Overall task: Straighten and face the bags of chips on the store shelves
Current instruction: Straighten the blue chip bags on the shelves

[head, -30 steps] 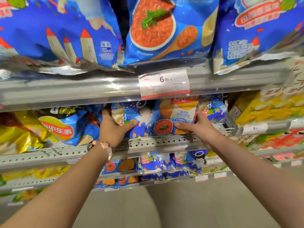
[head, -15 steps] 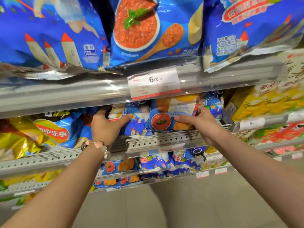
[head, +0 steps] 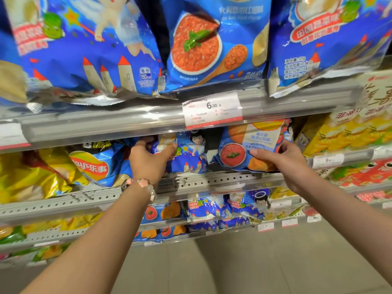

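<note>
Two hands grip chip bags on a store shelf (head: 212, 180)

Left hand (head: 146, 164) fingers curl round the castle-print bag (head: 191, 160); right hand (head: 282, 160) pinches the tomato-flavour bag (head: 244, 151) beside it.

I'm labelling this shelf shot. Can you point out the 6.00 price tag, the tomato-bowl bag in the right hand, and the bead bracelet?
6.00 price tag (head: 212, 109): head view, middle of the white label.
Tomato-bowl bag (head: 233, 154): head view, on the red bowl picture.
Bead bracelet (head: 139, 183): head view, beads on the left wrist.

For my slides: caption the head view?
Left hand and right hand each grip a blue chip bag on the middle shelf.
</note>
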Demonstrator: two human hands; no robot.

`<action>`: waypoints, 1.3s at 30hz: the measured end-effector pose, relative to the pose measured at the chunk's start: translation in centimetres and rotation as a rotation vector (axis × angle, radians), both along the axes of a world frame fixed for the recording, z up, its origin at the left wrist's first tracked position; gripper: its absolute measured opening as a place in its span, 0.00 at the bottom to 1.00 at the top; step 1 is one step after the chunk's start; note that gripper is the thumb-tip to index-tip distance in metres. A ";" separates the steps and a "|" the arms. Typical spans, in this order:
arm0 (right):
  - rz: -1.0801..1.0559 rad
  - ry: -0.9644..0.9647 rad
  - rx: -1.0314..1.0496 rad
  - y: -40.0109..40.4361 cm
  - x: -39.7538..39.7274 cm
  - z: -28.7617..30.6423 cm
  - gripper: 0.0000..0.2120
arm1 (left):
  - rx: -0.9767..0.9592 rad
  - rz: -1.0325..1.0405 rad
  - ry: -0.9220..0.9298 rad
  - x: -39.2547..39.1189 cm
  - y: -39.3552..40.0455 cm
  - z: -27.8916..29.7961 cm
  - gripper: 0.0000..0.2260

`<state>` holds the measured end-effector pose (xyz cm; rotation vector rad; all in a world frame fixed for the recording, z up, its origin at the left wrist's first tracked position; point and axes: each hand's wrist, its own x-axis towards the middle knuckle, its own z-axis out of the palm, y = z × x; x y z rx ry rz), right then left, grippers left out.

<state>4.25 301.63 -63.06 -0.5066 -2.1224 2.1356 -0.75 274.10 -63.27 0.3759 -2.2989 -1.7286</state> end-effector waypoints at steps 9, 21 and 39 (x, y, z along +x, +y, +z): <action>-0.100 0.046 0.119 1.5 0.8 -0.3 0.22 | 0.199 -0.026 -0.026 -0.9 0.3 1.3 0.18; -0.038 0.043 0.213 0.9 0.9 0.4 0.23 | 0.182 -0.169 -0.075 6.0 -1.7 0.3 0.18; -0.048 0.027 0.175 -8.0 -1.7 -0.3 0.16 | -0.124 -0.304 0.195 13.9 -10.8 -3.1 0.23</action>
